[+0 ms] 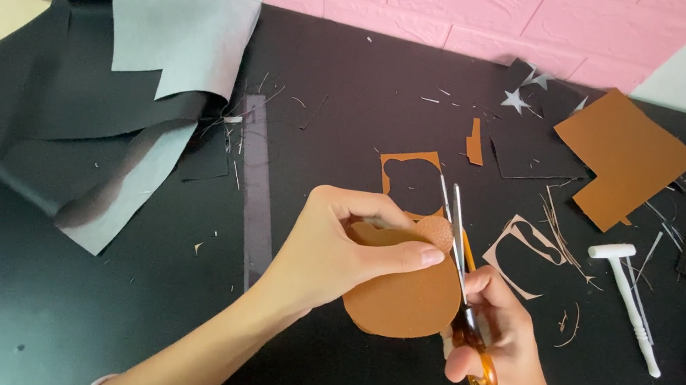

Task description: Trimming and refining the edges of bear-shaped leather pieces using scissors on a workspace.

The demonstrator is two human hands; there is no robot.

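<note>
Orange-handled scissors, clenched in the right hand, trim a thin, floppy brown leather round pinched at its far edge by the left hand.

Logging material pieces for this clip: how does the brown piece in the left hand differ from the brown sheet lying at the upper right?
The rounded brown piece is curved at its edge; the brown sheet is straight-edged and angular with a notch cut out. The piece is held up by the left hand against the scissors; the sheet lies flat and untouched on the black table. Both look the same tan-brown material.
</note>
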